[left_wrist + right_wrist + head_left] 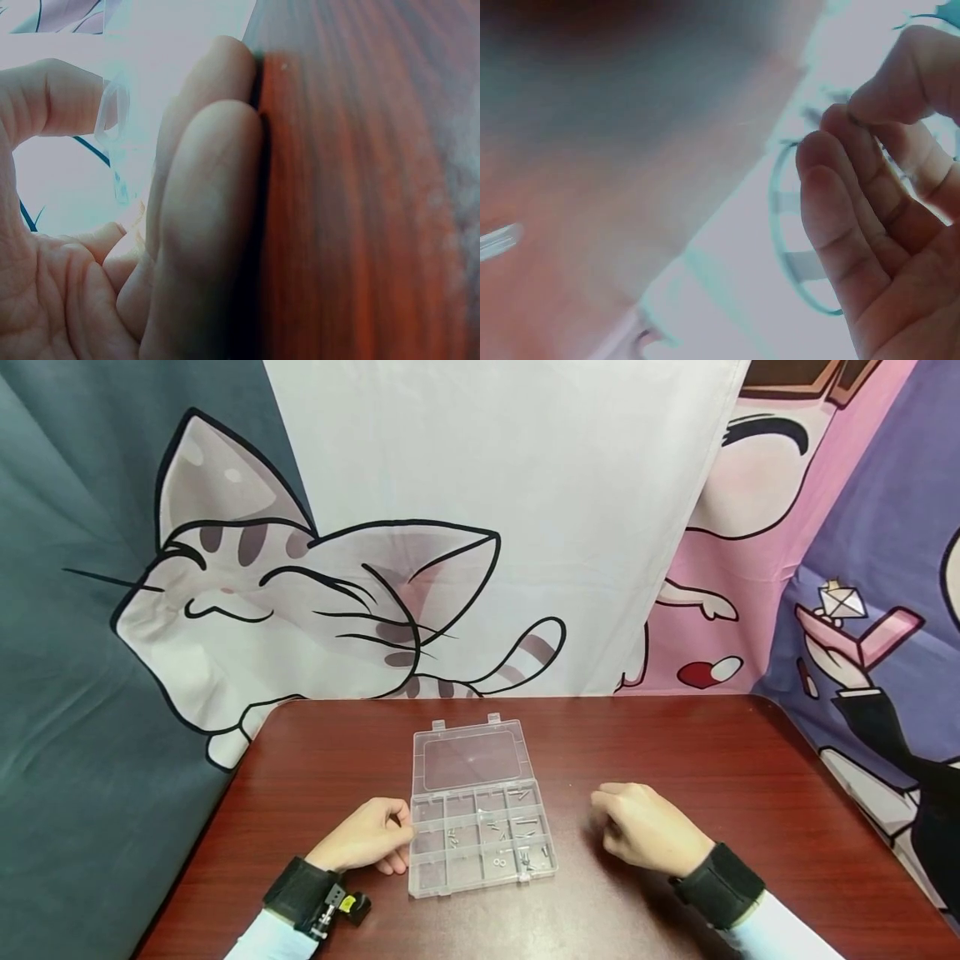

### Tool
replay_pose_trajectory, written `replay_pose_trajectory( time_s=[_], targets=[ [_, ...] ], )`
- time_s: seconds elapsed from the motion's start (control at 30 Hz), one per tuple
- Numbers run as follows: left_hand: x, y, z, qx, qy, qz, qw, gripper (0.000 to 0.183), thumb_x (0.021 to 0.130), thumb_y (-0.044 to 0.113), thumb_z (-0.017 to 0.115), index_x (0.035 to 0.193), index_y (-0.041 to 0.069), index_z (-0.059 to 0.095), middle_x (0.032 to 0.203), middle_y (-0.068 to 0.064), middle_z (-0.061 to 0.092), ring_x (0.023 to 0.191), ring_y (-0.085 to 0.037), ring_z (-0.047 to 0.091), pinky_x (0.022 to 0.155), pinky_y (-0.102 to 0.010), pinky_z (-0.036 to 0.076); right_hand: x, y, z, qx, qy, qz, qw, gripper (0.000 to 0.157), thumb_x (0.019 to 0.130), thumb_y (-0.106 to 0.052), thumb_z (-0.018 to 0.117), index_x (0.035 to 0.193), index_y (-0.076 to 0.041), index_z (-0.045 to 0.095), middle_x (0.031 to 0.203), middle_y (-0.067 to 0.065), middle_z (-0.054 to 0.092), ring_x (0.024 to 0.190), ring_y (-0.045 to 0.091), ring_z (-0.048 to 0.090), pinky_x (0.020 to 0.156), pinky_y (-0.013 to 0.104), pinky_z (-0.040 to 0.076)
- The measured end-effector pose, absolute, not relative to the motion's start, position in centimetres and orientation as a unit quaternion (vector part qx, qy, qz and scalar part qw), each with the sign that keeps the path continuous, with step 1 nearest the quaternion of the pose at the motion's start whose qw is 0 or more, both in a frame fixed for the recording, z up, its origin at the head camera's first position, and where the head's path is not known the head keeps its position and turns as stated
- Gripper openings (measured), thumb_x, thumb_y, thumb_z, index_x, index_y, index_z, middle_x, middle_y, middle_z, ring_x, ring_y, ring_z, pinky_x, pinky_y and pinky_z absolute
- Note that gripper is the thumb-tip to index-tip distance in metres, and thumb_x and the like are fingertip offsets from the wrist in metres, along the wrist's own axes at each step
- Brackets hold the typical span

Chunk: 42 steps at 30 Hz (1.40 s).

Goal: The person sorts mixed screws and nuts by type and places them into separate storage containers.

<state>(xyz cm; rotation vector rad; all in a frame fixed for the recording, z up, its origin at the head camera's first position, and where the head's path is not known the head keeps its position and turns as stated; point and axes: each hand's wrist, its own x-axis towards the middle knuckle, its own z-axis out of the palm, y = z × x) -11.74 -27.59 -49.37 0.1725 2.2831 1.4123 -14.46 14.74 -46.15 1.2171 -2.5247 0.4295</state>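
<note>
A clear plastic compartment box [480, 887] lies on the table, its lid [471, 760] folded back away from me. Small screws [453, 838] lie in several compartments, mostly toward the right, and small rings [498, 862] sit in a front one. My left hand [371, 837] grips the box's left edge; in the left wrist view its thumb [71, 97] is against the clear plastic and the lower fingers [210, 187] lie along the tabletop. To the right of the box, my right hand [648, 828] is held with curled fingers, thumb tip meeting the fingertips [838, 124]. Nothing shows between them.
The reddish-brown wooden table [337, 743] extends on both sides of the box. Behind it hangs a printed curtain [480, 460] with a cat drawing. A black strap with a small device [352, 906] is on the left wrist, another black strap [720, 885] on the right.
</note>
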Motion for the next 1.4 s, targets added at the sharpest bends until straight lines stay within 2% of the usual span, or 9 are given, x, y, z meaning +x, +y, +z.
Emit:
replay_pose_trajectory(
  time_s=[0.17, 0.6, 0.63, 0.7, 0.77, 0.83, 0.97, 1.27, 1.4],
  targets=[
    [-11.6, -27.7, -49.3, 0.062, 0.826, 0.514, 0.224, 0.014, 0.089, 0.015, 0.058, 0.089, 0.001, 0.055, 0.065, -0.013, 0.066, 0.055, -0.025, 0.066, 0.051, -0.04, 0.056, -14.5, 10.8, -43.9, 0.467, -0.847, 0.187, 0.172, 0.031, 0.058, -0.007, 0.068, 0.072, -0.022, 0.045, 0.072, -0.016, 0.034, 0.06, -0.001, 0.035, 0.052, 0.013, 0.032],
    [-11.7, -27.6, -49.4, 0.069, 0.828, 0.51, 0.223, 0.013, 0.089, 0.014, 0.057, 0.089, 0.001, 0.054, 0.064, -0.013, 0.066, 0.055, -0.024, 0.066, 0.051, -0.04, 0.056, -13.2, 4.5, -42.9, 0.544, -0.807, 0.199, 0.119, 0.02, 0.07, -0.014, 0.069, 0.085, -0.021, 0.057, 0.082, -0.011, 0.053, 0.074, -0.002, 0.046, 0.066, 0.012, 0.04],
    [-11.7, -27.6, -49.4, 0.07, 0.828, 0.51, 0.223, 0.013, 0.089, 0.014, 0.057, 0.089, 0.001, 0.054, 0.064, -0.013, 0.066, 0.055, -0.024, 0.066, 0.051, -0.04, 0.056, -13.0, 4.4, -43.0, 0.548, -0.807, 0.191, 0.108, 0.023, 0.073, -0.022, 0.072, 0.094, -0.02, 0.063, 0.091, -0.01, 0.058, 0.081, 0.0, 0.052, 0.072, 0.014, 0.045],
    [-11.7, -27.6, -49.4, 0.071, 0.828, 0.51, 0.223, 0.013, 0.089, 0.014, 0.057, 0.089, 0.001, 0.054, 0.064, -0.013, 0.066, 0.054, -0.024, 0.066, 0.05, -0.04, 0.056, -12.6, 4.6, -43.2, 0.552, -0.812, 0.169, 0.085, 0.054, 0.078, -0.045, 0.073, 0.123, -0.017, 0.063, 0.122, -0.002, 0.061, 0.109, 0.01, 0.058, 0.093, 0.025, 0.048],
    [-11.7, -27.6, -49.4, 0.071, 0.828, 0.51, 0.223, 0.014, 0.089, 0.014, 0.057, 0.089, 0.001, 0.054, 0.064, -0.013, 0.066, 0.054, -0.024, 0.066, 0.05, -0.04, 0.056, -12.1, 5.0, -43.3, 0.551, -0.819, 0.145, 0.065, 0.092, 0.076, -0.068, 0.067, 0.148, -0.015, 0.047, 0.152, 0.007, 0.044, 0.138, 0.023, 0.042, 0.11, 0.039, 0.038],
    [-11.7, -27.6, -49.4, 0.071, 0.828, 0.51, 0.222, 0.014, 0.089, 0.015, 0.058, 0.089, 0.001, 0.054, 0.064, -0.013, 0.066, 0.054, -0.024, 0.066, 0.05, -0.04, 0.056, -11.9, 5.6, -43.4, 0.544, -0.828, 0.129, 0.051, 0.113, 0.071, -0.08, 0.06, 0.159, -0.016, 0.03, 0.166, 0.007, 0.018, 0.151, 0.028, 0.019, 0.117, 0.049, 0.026],
    [-11.7, -27.6, -49.3, 0.068, 0.828, 0.51, 0.222, 0.014, 0.088, 0.014, 0.057, 0.089, 0.001, 0.054, 0.064, -0.013, 0.066, 0.054, -0.023, 0.066, 0.05, -0.04, 0.055, -12.0, 7.1, -43.4, 0.521, -0.843, 0.12, 0.052, 0.119, 0.07, -0.083, 0.058, 0.162, -0.017, 0.021, 0.168, 0.005, 0.008, 0.153, 0.029, 0.01, 0.118, 0.054, 0.021],
    [-11.6, -27.6, -49.3, 0.07, 0.831, 0.506, 0.221, 0.014, 0.088, 0.014, 0.057, 0.088, 0.001, 0.054, 0.064, -0.012, 0.066, 0.054, -0.023, 0.066, 0.05, -0.039, 0.055, -12.8, 12.9, -44.1, 0.462, -0.878, 0.099, 0.077, 0.107, 0.074, -0.076, 0.061, 0.158, -0.015, 0.034, 0.167, 0.007, 0.016, 0.151, 0.03, 0.017, 0.117, 0.053, 0.024],
    [-11.7, -27.6, -49.2, 0.07, 0.831, 0.505, 0.221, 0.014, 0.088, 0.015, 0.058, 0.088, 0.001, 0.054, 0.064, -0.012, 0.066, 0.054, -0.023, 0.066, 0.049, -0.039, 0.055, -12.6, 16.4, -45.4, 0.431, -0.894, 0.095, 0.081, 0.101, 0.076, -0.072, 0.064, 0.157, -0.019, 0.036, 0.165, 0.006, 0.022, 0.15, 0.028, 0.022, 0.119, 0.046, 0.021]
  ],
)
